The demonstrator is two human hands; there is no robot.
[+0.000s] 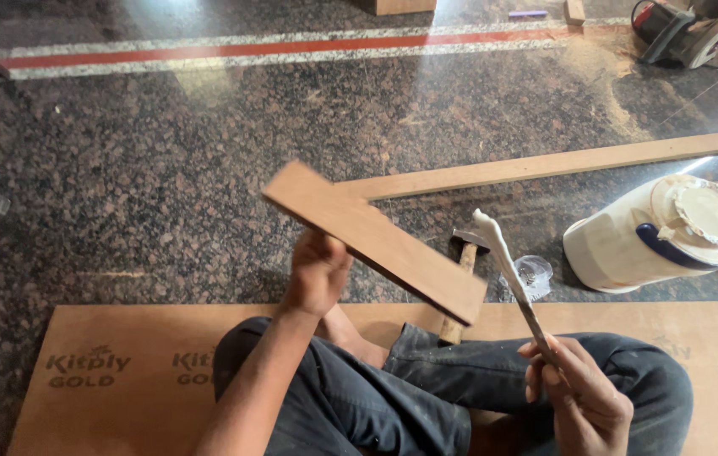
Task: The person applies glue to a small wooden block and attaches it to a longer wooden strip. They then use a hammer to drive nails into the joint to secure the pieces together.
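My left hand [317,272] grips a flat brown wooden board [373,241] from below and holds it tilted above my crossed legs. My right hand [580,395] is shut on a thin stick [511,270] whose upper end is coated in white glue. The glue-covered tip stands just right of the board's lower end, apart from it. A hammer [463,257] with a wooden handle lies on the floor behind the board, partly hidden by it.
A white glue tub [629,245] with a blue handle lies on its side at right, a small clear plastic piece [535,274] beside it. A long wooden strip [562,163] lies on the granite floor. I sit on a plywood sheet [114,371]. A power saw [688,29] sits far right.
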